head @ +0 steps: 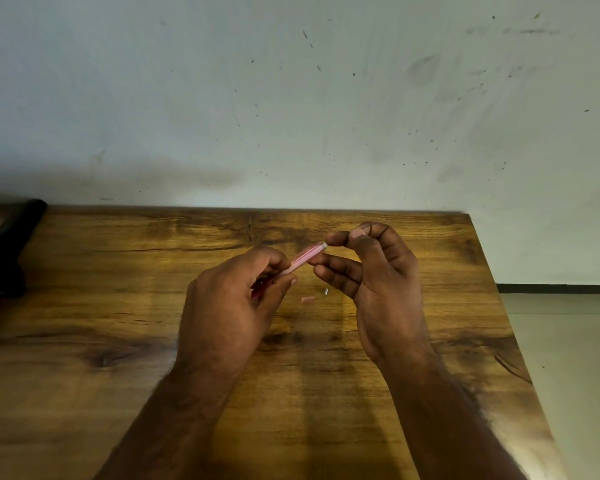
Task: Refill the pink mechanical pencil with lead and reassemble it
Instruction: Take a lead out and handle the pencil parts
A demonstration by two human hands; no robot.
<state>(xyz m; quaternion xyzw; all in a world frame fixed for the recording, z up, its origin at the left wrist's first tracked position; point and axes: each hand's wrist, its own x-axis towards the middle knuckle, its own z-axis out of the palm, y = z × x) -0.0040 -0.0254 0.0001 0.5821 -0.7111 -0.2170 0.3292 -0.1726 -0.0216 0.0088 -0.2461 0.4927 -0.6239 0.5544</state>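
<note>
Above the wooden table point(118, 306), the left hand point(229, 306) has its fingers curled round the pink mechanical pencil point(303, 258). Just beside it, the right hand point(378, 271) pinches thumb and forefinger at the pencil's far end. A small pink cap point(307, 299) and a tiny silver piece point(326, 292) lie on the table beyond the left hand, under the pencil.

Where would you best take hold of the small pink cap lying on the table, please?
Pinch the pink cap across its short width, on its long sides, coming straight down from above. It lies flat on the wooden table, so only its top and sides are exposed. The right hand is nearer; the left hand holds the pink pencil. Mind the small metal piece beside it.
</note>
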